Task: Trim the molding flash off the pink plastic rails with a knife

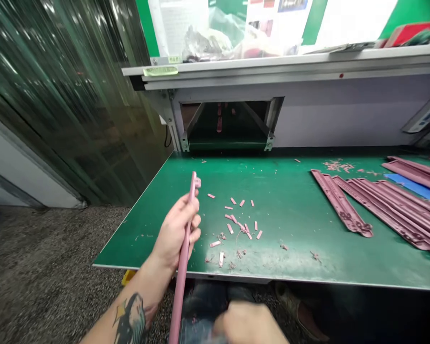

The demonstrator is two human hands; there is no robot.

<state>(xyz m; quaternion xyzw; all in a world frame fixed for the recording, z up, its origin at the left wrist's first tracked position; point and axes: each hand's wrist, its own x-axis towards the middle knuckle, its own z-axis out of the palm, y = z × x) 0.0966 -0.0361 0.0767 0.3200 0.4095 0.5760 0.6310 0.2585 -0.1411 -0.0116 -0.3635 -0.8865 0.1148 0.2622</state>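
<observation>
My left hand (179, 229) is wrapped round a long pink plastic strip (181, 282), tilted with its upper end over the green table (283, 210) and its lower end past the front edge. A small block sticks out near the strip's top end. My right hand (249, 322) is smeared by motion below the table's front edge, to the right of the strip's lower end; its fingers and anything in them cannot be made out. Small pink pieces (241, 224) and shavings lie scattered on the table right of my left hand.
Several long pink parts (390, 210) lie at the table's right, near a blue sheet (415, 188). Behind the table, a conveyor (229, 143) runs through an opening under a shelf (258, 64). Clear curtain strips (68, 95) hang at left.
</observation>
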